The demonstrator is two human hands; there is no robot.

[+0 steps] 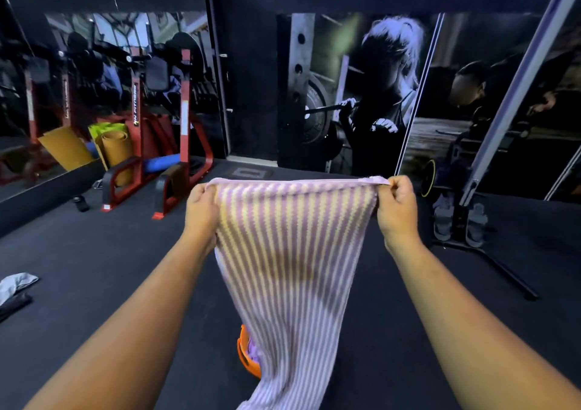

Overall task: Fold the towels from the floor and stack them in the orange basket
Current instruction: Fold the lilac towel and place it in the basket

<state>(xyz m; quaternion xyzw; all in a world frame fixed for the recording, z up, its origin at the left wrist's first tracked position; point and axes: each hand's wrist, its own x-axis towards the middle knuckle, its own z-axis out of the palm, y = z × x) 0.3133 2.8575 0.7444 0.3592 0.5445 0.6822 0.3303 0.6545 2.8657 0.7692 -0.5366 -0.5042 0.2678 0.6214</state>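
L hand (201, 208) & R hand (397, 210) each pinch top corners of purple-and-cream striped terry towel (292, 268), hanging stretched; round orange plastic basket (246, 357) partly hidden behind it.

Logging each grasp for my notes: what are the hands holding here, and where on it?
A purple-and-cream striped towel, hanging down: the left hand and the right hand each pinch one top corner.

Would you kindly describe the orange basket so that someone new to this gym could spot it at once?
Start at the striped towel that the left hand and right hand hold up. On the dark floor behind its lower part, the orange basket peeks out at the towel's left edge. It is bright orange plastic with something purple inside.
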